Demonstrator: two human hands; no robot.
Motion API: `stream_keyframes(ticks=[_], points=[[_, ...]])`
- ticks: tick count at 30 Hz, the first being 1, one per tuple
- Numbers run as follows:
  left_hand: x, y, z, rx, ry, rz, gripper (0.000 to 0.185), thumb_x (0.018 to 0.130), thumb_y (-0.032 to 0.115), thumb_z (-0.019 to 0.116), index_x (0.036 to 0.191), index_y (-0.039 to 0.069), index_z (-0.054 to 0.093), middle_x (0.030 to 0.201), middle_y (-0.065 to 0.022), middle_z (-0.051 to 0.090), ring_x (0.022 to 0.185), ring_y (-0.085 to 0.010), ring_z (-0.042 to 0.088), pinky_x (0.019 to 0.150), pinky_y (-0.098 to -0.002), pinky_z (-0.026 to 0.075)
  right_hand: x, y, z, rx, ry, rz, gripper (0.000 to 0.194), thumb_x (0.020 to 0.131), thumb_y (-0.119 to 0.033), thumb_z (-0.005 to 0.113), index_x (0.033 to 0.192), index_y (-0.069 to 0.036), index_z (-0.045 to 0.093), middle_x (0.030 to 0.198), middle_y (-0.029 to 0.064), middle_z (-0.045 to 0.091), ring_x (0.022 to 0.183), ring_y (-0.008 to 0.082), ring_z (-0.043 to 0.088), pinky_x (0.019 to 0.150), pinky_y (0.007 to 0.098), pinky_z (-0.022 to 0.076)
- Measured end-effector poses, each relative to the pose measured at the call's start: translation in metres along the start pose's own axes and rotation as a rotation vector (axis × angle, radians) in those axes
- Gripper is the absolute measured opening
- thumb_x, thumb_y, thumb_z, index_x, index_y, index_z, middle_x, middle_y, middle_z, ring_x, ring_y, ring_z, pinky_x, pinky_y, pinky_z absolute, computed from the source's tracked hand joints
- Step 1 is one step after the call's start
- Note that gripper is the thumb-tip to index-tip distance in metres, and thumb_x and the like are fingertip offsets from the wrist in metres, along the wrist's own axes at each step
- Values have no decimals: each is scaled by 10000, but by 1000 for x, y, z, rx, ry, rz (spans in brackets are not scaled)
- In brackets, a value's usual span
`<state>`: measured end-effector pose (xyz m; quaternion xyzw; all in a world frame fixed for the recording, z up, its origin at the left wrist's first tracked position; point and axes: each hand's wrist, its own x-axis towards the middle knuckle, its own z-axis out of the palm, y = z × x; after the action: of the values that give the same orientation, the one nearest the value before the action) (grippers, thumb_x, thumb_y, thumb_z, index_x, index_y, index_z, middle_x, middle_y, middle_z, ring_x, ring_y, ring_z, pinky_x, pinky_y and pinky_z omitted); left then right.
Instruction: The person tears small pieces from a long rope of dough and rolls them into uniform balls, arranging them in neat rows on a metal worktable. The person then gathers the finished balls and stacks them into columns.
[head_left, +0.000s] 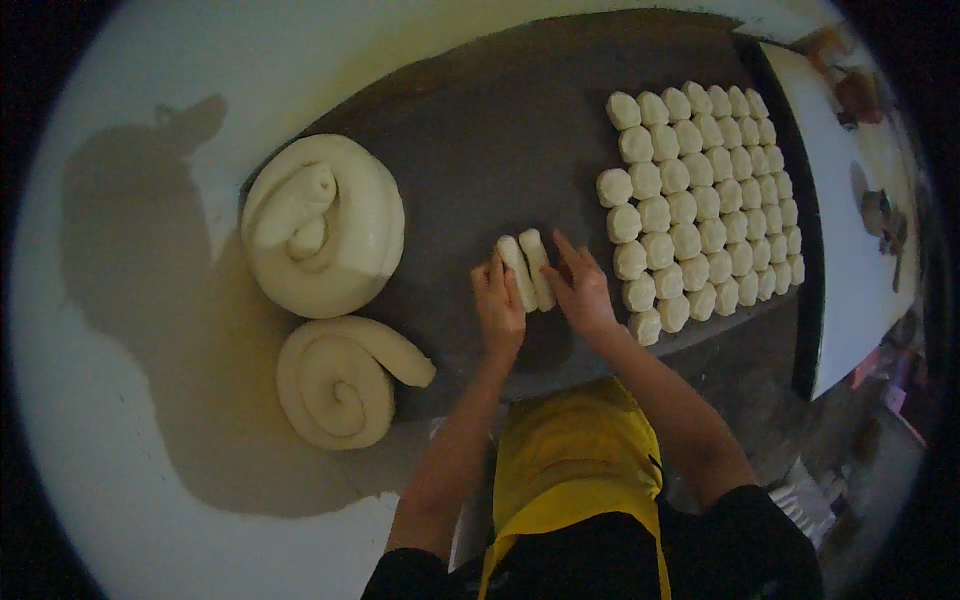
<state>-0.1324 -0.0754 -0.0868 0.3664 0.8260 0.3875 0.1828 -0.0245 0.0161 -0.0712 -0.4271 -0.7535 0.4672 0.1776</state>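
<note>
Two short strips of pale dough (517, 274) lie side by side on the dark worktop (502, 150), upright in the picture and close together. My left hand (501, 304) rests along the left strip, its fingers against that strip's side. My right hand (581, 289) is at the right strip (537, 270), with a fingertip or thumb touching its edge and the forefinger raised apart. To the left sit a large thick coil of dough (375, 225) and, below it, a smaller spiral of dough (300, 382) with a loose end. Rows of small round dough pieces (705, 202) stand at the right.
A dark raised edge (810, 300) runs beyond the dough pieces, with a white surface (855, 262) past it. A metal cup or pot (876, 212) is at the far right. The wall (97, 420) at the left bears a shadow. I wear a yellow apron (577, 465).
</note>
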Motion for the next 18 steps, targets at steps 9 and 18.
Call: stream_keyframes(ticks=[9, 18], points=[[32, 17, -9, -14, 21, 126, 591, 992, 174, 620, 1534, -1, 461, 1223, -233, 561, 1145, -378, 571, 981, -470, 470, 19, -16, -10, 78, -13, -116, 491, 936, -176, 730, 1375, 10, 612, 1002, 209, 680, 899, 415, 686, 786, 499, 564], [151, 108, 108, 168, -345, 136, 363, 788, 167, 817, 1098, 38, 680, 1175, -195, 620, 1100, -384, 601, 941, -468, 517, 45, 25, -110, -676, 322, -100, 545, 772, -331, 884, 1174, -65, 630, 1056, 140, 640, 960, 379, 642, 790, 494, 529]])
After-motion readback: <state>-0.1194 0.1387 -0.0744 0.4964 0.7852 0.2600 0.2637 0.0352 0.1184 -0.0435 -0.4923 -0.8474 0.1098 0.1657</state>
